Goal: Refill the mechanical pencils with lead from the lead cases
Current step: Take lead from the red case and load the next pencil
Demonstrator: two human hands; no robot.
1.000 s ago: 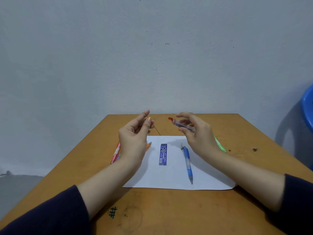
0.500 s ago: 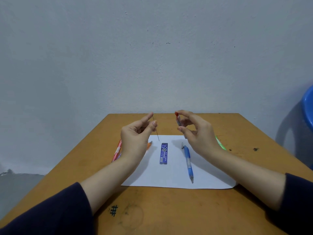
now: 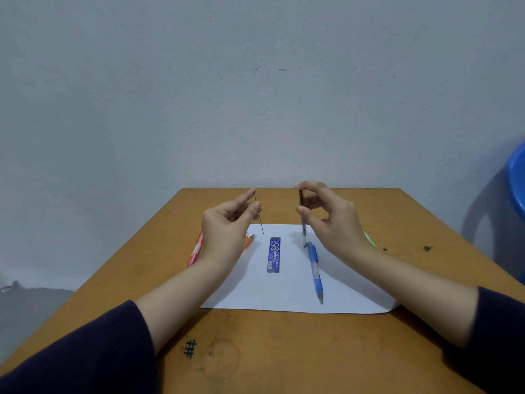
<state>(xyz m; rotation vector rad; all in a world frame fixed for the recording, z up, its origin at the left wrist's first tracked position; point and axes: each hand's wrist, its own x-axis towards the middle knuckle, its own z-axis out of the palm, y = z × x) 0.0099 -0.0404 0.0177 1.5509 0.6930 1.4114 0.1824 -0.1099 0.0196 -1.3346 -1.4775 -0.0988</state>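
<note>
Mechanical pencil (image 3: 304,230), clear-barrelled, stands upright over the far edge of the white paper (image 3: 284,294), tip down. The right grip (image 3: 332,220) pinches it near its dark upper end between thumb and fingers. I cannot tell whether its tip touches the paper. The left grip (image 3: 224,231) pinches 1 thin lead (image 3: 261,223) between thumb and forefinger. The lead is nearly upright, slightly tilted, and apart from the held pencil. Both grips are raised above the wooden surface (image 3: 284,351).

I note 1 blue lead case (image 3: 273,255) lying flat on the paper between the 2 grips. A blue pencil (image 3: 315,271) lies on the paper just right of it, tip toward me. An orange pencil (image 3: 249,240) is partly hidden behind the left grip. A pink pencil (image 3: 196,251) lies on the bare surface further left. A green item (image 3: 369,237) shows behind the right wrist; I cannot identify it.
</note>
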